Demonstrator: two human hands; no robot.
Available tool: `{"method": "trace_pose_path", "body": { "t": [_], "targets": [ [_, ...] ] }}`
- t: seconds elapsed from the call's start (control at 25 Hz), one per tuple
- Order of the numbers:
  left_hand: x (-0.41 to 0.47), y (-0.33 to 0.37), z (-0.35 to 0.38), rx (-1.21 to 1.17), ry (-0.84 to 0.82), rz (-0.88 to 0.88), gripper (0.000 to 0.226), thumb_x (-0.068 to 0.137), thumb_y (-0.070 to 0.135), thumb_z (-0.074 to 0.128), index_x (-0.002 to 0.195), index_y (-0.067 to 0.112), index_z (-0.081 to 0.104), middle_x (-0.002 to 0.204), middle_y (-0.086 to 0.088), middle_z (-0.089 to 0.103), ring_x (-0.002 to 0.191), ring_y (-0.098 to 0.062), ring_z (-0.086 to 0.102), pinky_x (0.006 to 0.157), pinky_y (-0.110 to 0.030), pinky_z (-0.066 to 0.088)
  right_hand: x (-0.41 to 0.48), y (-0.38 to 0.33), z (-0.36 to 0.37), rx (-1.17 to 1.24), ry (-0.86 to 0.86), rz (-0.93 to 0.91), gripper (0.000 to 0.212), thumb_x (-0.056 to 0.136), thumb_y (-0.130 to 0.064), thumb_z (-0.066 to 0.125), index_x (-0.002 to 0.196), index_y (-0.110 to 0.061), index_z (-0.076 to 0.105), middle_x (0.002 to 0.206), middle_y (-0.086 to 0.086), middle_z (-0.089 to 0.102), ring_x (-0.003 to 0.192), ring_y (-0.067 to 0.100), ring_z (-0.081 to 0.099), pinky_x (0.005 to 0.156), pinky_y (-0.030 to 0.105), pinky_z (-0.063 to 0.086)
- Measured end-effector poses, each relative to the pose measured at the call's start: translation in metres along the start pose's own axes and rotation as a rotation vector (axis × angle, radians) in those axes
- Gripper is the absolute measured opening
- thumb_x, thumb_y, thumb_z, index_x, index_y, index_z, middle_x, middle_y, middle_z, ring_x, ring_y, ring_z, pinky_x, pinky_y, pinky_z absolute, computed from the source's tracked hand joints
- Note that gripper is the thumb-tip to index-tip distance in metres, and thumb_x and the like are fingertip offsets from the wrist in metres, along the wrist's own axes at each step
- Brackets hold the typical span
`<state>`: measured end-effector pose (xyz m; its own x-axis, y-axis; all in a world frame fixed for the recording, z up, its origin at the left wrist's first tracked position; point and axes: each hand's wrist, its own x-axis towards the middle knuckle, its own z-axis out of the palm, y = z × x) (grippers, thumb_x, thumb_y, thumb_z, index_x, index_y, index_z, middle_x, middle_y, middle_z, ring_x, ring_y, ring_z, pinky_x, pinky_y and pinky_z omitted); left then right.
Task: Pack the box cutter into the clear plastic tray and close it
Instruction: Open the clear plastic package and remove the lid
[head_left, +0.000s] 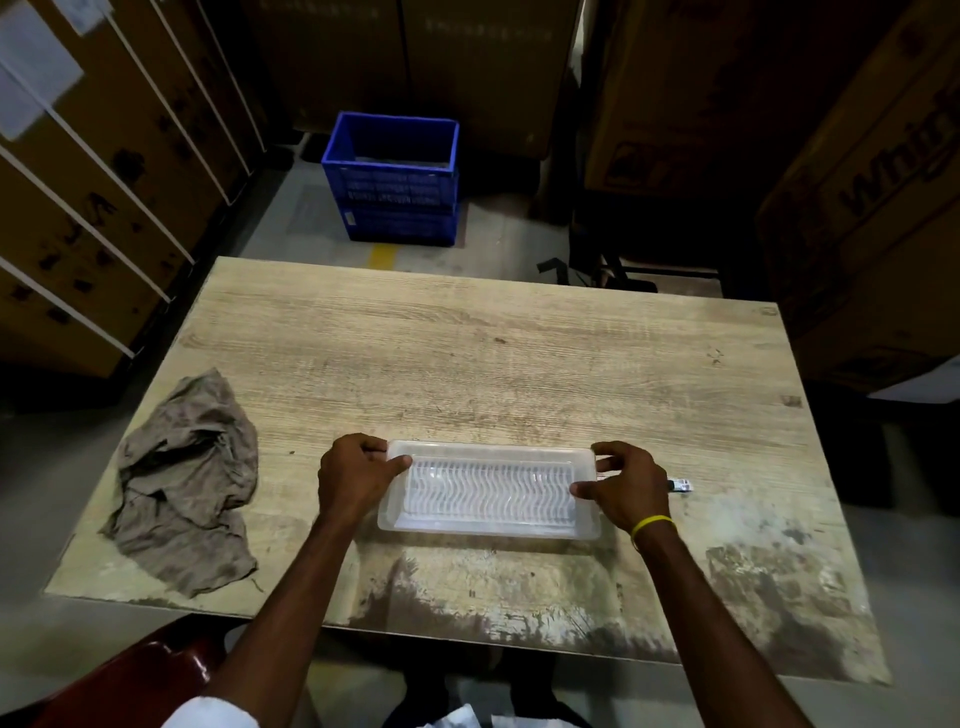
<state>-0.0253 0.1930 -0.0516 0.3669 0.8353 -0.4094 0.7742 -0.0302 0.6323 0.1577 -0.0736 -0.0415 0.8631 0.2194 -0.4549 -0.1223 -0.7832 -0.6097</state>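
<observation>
where the worn near edge of the wooden table (519, 618) gives way to two bare forearms, a yellow band (652, 524) circles the right wrist. just beyond, the clear plastic tray (488, 527) lies flat and lengthwise across the table with its ribbed lid on top. the left hand (353, 475) grips the tray's left end, thumb laid over the lid's corner and the other fingers curled around the far rim. the right hand (626, 486) holds the right end the same way, thumb pressing on the lid, fingers bent at the far corner. just past the right hand, a small dark and white tip of what may be the box cutter (681, 486) shows on the table; most of it is hidden. a crumpled grey cloth (187, 483) sits well to the left. farther off, a blue crate (392, 182) stands on the floor among cardboard boxes (93, 171).
</observation>
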Motion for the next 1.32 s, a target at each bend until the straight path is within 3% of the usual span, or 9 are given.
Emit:
{"method": "trace_pose_path", "body": {
  "t": [0.2,0.44,0.72,0.88,1.08,1.2,1.32],
  "targets": [
    [-0.002,0.004,0.001,0.028,0.012,-0.014,0.04,0.065,0.032,0.092,0.095,0.013,0.073,0.087,-0.002,0.074,0.088,-0.026,0.072,0.08,-0.037,0.058,-0.003,-0.004,0.002,-0.03,0.027,0.024,0.065,0.053,-0.017,0.095,0.113,-0.016,0.071,0.097,0.005,0.077,0.081,0.021,0.069,0.072,0.025,0.047],
    [-0.006,0.014,0.007,0.054,0.064,-0.053,0.04,0.067,0.035,0.09,0.098,0.017,0.075,0.101,-0.007,0.078,0.097,-0.03,0.072,0.08,-0.034,0.055,-0.006,-0.014,0.001,-0.024,0.061,0.09,0.062,0.054,-0.017,0.089,0.112,-0.022,0.069,0.099,0.004,0.078,0.101,0.026,0.071,0.078,0.027,0.046],
    [-0.005,0.009,0.006,0.036,0.056,-0.034,0.035,0.068,0.033,0.089,0.096,0.016,0.075,0.097,-0.006,0.079,0.095,-0.029,0.072,0.08,-0.035,0.056,-0.01,-0.011,-0.001,0.034,0.044,0.087,0.059,0.051,-0.015,0.089,0.105,-0.022,0.066,0.098,0.004,0.077,0.096,0.026,0.071,0.078,0.029,0.049],
    [-0.007,0.002,0.004,-0.002,0.054,0.017,0.038,0.07,0.029,0.089,0.101,0.012,0.076,0.09,-0.004,0.077,0.093,-0.026,0.073,0.079,-0.03,0.052,-0.012,-0.001,0.003,0.142,0.038,0.09,0.062,0.046,-0.014,0.093,0.101,-0.024,0.066,0.1,0.001,0.077,0.093,0.023,0.072,0.089,0.042,0.057],
    [-0.016,-0.004,0.003,-0.054,0.094,0.091,0.039,0.074,0.025,0.087,0.108,0.011,0.074,0.104,-0.005,0.077,0.1,-0.023,0.071,0.089,-0.034,0.053,-0.011,0.011,0.009,0.192,0.061,0.021,0.061,0.047,-0.012,0.096,0.103,-0.017,0.073,0.109,0.003,0.075,0.105,0.02,0.069,0.095,0.043,0.054],
    [-0.02,-0.006,-0.001,-0.102,0.115,0.098,0.04,0.074,0.026,0.086,0.11,0.014,0.074,0.103,-0.003,0.076,0.098,-0.022,0.07,0.09,-0.038,0.054,-0.016,0.012,0.007,0.298,0.093,-0.006,0.054,0.057,-0.006,0.092,0.108,-0.013,0.074,0.105,0.007,0.075,0.103,0.023,0.07,0.091,0.037,0.054],
    [-0.024,-0.002,-0.011,-0.186,0.133,0.125,0.042,0.075,0.027,0.086,0.113,0.018,0.073,0.097,0.002,0.075,0.082,-0.017,0.069,0.083,-0.038,0.056,-0.025,0.006,-0.002,0.451,0.111,-0.07,0.042,0.073,0.002,0.081,0.111,-0.016,0.073,0.1,0.012,0.076,0.097,0.03,0.072,0.085,0.043,0.059]
  ]
}}
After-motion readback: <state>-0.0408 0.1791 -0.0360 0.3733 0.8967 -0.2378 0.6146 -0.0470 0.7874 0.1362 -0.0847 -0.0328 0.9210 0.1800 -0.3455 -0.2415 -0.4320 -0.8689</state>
